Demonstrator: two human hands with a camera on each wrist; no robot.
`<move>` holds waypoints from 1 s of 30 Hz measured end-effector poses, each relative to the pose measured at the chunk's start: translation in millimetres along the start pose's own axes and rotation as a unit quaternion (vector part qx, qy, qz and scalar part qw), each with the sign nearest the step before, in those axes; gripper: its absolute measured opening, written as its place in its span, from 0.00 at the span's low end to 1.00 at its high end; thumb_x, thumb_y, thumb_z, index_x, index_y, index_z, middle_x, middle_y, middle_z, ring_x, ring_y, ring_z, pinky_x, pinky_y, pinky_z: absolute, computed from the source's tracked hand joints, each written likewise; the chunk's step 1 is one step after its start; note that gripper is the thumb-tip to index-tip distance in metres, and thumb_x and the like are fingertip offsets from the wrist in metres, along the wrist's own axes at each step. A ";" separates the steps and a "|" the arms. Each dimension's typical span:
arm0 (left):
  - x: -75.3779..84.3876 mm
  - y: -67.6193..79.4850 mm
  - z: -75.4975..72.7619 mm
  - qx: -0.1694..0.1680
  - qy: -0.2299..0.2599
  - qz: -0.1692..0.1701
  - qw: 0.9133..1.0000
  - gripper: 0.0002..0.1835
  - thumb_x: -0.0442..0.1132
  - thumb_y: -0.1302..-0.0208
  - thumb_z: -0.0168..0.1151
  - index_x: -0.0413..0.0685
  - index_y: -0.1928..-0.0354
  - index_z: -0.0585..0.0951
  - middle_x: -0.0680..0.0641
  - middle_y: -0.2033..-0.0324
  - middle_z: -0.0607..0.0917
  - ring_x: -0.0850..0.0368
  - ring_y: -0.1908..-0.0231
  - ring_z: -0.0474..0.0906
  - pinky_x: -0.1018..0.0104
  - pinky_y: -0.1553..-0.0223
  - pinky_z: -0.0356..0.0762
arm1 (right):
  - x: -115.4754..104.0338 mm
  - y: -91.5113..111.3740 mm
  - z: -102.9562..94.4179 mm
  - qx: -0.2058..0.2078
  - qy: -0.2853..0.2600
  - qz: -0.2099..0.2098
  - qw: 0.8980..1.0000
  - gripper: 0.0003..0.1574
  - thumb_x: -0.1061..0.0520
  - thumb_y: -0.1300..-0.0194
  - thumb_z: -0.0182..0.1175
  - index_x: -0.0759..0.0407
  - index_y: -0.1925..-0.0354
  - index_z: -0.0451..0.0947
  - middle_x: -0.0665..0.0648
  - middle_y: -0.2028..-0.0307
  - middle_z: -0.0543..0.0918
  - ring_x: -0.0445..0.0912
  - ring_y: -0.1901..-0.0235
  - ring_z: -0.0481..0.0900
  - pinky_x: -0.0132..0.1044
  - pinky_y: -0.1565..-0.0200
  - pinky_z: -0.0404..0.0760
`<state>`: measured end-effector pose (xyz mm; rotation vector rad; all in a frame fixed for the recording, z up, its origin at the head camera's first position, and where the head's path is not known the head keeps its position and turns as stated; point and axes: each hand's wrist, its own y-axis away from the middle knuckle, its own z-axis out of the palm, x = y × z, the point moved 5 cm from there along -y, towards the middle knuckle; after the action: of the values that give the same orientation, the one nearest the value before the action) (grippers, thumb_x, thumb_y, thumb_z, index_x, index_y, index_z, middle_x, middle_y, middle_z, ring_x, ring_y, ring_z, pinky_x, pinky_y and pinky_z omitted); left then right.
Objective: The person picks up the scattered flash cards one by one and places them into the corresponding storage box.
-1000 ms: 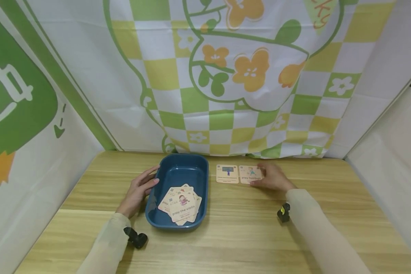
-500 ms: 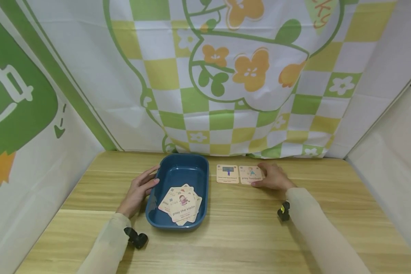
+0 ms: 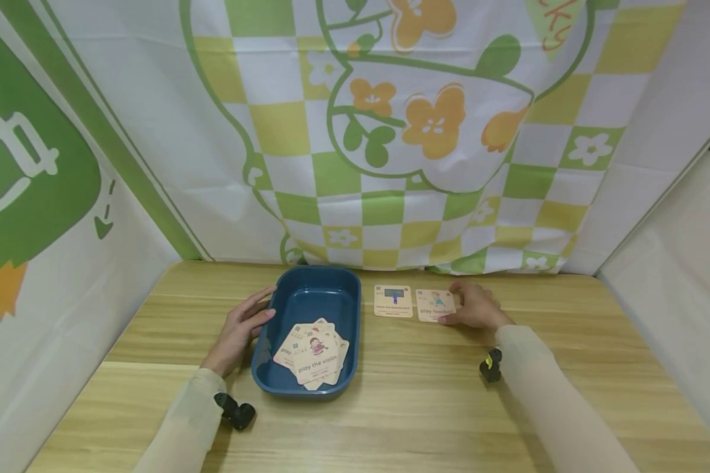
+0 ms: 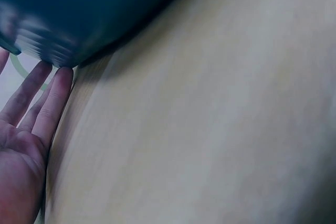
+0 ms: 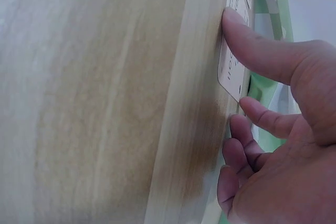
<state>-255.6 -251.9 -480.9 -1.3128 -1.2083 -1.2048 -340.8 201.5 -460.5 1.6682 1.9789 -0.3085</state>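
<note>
A blue plastic tray (image 3: 260, 378) stands on the table, with several square picture cards (image 3: 316, 355) piled in its near half; the top one reads "play the violin". My left hand (image 3: 235, 338) rests against the tray's left side. In the left wrist view its fairly straight fingers (image 4: 55, 100) touch the blue wall. To the right of the tray, a "clean the blackboard" card (image 3: 393, 302) lies flat. Beside it is a "play football" card (image 3: 433, 305), its right edge held between the thumb and index finger of my right hand (image 3: 476, 307). The other right fingers curl loosely in the right wrist view.
The wood-grain table (image 3: 390, 420) ends at a white, green and yellow printed cloth (image 3: 390, 217) just behind the cards. White printed panels rise at left and right. Each wrist carries a small black camera (image 3: 235, 410).
The right hand has shifted the "play football" card slightly right and toward me, so the gap to the neighbouring card is wider. The left hand and tray stay put.
</note>
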 end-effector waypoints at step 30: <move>-3.6 -3.0 -1.5 0.001 0.006 0.008 1.000 0.31 0.43 0.25 0.60 0.45 0.24 0.65 0.33 0.31 0.69 0.59 0.46 0.79 0.68 0.50 0.81 | 9.9 -1.9 0.0 0.003 -0.029 0.060 0.998 0.54 0.47 0.53 0.83 0.74 0.39 0.69 0.70 0.48 0.75 0.65 0.47 0.66 0.63 0.43 0.63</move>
<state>-258.8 -253.3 -484.4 -1.3104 -1.1876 -1.1975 -343.7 209.5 -466.0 1.7535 1.8287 -0.3145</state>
